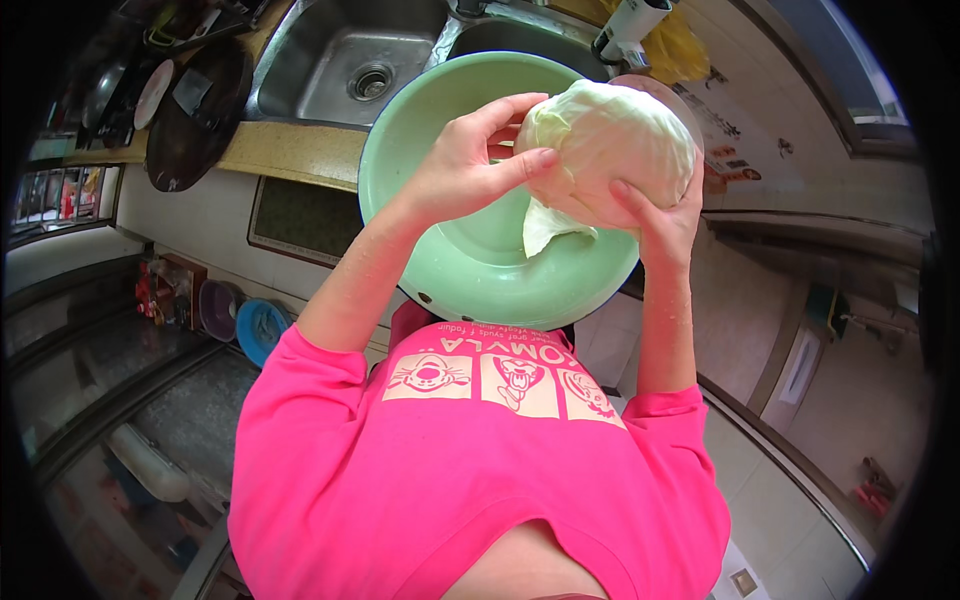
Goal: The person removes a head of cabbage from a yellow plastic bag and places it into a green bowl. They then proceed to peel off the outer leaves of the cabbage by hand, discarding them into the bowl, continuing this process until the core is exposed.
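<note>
A pale green cabbage head is held up over a large light-green enamel basin with a dark blue rim. My right hand grips it from the right and below, thumb across its near side. At its left edge, my left hand has the thumb pressed on the outer leaves, with the fingers partly hidden behind. Below the head shows a cabbage leaf; whether it lies in the basin or hangs from the head, I cannot tell. Water drops dot both forearms.
A double stainless steel sink lies beyond the basin, set in a yellowish countertop. A dark wok juts over the counter's edge at left. A yellow plastic bag is at the back right. Blue and purple basins stand lower left.
</note>
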Tool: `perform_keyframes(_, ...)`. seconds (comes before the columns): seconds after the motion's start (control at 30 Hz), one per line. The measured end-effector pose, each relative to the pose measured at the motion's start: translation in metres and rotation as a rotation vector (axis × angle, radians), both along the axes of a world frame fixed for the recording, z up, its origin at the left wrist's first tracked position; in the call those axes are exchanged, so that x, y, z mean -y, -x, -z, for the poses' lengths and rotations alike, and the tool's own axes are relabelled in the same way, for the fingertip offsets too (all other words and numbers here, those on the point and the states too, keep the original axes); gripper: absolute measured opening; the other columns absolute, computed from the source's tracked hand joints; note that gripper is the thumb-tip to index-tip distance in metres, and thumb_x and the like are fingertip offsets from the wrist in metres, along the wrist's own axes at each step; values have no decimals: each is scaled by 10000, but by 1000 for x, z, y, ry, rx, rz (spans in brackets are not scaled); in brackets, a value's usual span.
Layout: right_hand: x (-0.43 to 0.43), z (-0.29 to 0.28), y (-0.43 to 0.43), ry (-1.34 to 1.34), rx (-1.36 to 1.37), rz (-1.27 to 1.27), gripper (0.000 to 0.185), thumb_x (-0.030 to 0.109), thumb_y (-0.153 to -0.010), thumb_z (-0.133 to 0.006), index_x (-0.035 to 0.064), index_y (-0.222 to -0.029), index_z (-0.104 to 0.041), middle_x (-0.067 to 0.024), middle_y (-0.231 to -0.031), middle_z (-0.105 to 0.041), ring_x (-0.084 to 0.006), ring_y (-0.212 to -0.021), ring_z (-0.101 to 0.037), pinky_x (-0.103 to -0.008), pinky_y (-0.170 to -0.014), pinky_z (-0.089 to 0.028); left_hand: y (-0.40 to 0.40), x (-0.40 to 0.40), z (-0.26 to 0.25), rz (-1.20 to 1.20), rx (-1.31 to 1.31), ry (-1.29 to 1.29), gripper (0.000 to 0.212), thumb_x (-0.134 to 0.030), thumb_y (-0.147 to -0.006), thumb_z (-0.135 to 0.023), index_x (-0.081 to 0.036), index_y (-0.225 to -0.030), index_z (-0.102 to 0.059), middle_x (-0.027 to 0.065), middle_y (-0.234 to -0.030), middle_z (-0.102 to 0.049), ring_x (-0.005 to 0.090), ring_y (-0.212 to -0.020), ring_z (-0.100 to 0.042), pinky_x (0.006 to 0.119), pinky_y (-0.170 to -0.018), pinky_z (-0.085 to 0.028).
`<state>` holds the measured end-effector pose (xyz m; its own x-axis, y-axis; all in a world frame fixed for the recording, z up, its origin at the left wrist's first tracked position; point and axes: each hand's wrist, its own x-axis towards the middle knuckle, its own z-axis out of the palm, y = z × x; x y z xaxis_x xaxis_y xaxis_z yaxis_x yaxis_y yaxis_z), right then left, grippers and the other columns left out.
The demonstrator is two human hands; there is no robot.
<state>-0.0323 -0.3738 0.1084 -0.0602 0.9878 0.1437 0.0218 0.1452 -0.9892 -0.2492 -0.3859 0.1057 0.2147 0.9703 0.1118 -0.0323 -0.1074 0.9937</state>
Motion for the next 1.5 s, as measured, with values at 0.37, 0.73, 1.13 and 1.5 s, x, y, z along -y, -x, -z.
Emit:
perform_keyframes(0.37, 3, 1, -6, 17, 29, -21, 857, 112, -509, -845, 70, -1236, -392, -92, -1143, -518, -205, -1057, -519, -344, -890, -452, 0, -1, -8, -4, -292, -34, 377, -47, -843, -542, -8, -1215, -496, 85, -1087, -597, 110, -935, -571, 253, -796, -466)
perform_keyframes(0.73, 4, 10, -19, 109, -209, -223, 904, 128, -509, -840, 40, -1273, -362, -96, -1168, -507, -209, -1088, -505, -355, -919, -430, 2, -3, -17, -8, -162, 306, 240, -147, -807, -639, -18, -1009, -635, 32, -879, -648, 83, -797, -595, 223, -701, -473)
perform_keyframes(1.13, 11, 53, -29, 364, -500, -280, 743, 437, -764, -611, 5, -1307, -345, -126, -1234, -491, -236, -1089, -523, -377, -902, -448, -4, -14, -1, 89, 0, 267, 207, -165, -781, -677, -59, -925, -574, -2, -800, -598, 49, -722, -553, 219, -623, -464)
perform_keyframes(1.5, 18, 48, 22, 447, -1083, -444, 595, 481, -836, -473, 136, -1313, -387, -75, -1242, -481, -258, -1121, -479, -409, -880, -431, -15, -18, 4, 127, 419, 252, 263, -163, -766, -696, -66, -953, -540, -13, -836, -563, 46, -755, -545, 209, -655, -470)
